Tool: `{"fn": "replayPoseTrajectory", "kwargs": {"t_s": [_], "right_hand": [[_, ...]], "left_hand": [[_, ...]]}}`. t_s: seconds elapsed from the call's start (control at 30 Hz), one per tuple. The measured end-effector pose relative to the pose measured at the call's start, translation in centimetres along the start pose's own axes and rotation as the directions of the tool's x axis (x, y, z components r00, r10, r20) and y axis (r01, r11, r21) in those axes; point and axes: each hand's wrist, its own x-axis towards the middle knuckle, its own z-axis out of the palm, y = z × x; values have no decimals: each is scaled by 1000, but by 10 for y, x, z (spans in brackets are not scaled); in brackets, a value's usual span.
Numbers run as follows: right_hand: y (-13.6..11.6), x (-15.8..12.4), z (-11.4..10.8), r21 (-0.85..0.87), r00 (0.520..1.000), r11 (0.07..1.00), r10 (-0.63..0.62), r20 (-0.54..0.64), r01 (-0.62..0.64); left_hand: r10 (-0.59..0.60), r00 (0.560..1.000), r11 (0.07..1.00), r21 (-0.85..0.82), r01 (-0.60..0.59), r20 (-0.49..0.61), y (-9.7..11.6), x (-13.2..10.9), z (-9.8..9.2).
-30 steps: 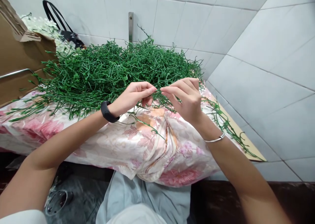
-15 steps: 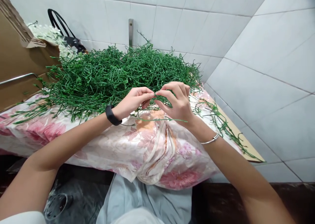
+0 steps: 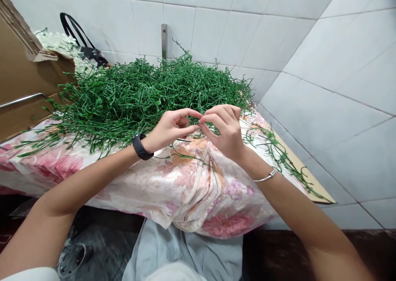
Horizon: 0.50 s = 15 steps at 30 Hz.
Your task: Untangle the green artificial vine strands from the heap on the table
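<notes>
My left hand (image 3: pixel 171 126), wearing a black wristband (image 3: pixel 141 146), meets my right hand (image 3: pixel 225 129) fingertip to fingertip in front of a heap of green artificial stems (image 3: pixel 145 91). Both hands are closed in a pinch. A thin green stem (image 3: pixel 189 155) curves out below the fingers, its upper part hidden behind them. The left thumb and index finger sit slightly apart around the right fingertips. What lies exactly between the tips is too small to make out. On my right wrist is a silver bangle (image 3: pixel 265 175).
A floral cloth (image 3: pixel 148 182) covers the table. Several loose stems (image 3: pixel 286 163) lie along its right edge. An open cardboard box (image 3: pixel 40 79) stands at the left, with white artificial flowers (image 3: pixel 62 42) and a black-handled bag (image 3: pixel 94 55) behind. Tiled walls (image 3: pixel 241 29) close off the back and right.
My left thumb and index finger have spread slightly and shifted right, onto the right fingertips. The stem below the hands has swung, its free end now lower and further left.
</notes>
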Motion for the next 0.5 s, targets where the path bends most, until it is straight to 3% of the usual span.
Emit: {"fn": "replayPoseTrajectory", "kwargs": {"t_s": [0.1, 0.2, 0.33, 0.5], "right_hand": [[2, 0, 0, 28, 1000, 1000, -11, -14, 11], [3, -1, 0, 62, 1000, 998, -28, -14, 28], [4, 0, 1, 116, 999, 993, -36, 11, 34], [3, 0, -1, 145, 996, 989, -37, 85, 24]], "left_hand": [[125, 991, 950, 295, -104, -54, -3, 0, 2], [287, 955, 816, 542, -198, -82, -7, 1, 4], [370, 928, 702, 668, -248, -44, -8, 1, 4], [375, 927, 648, 720, -250, -16, -7, 1, 1]]}}
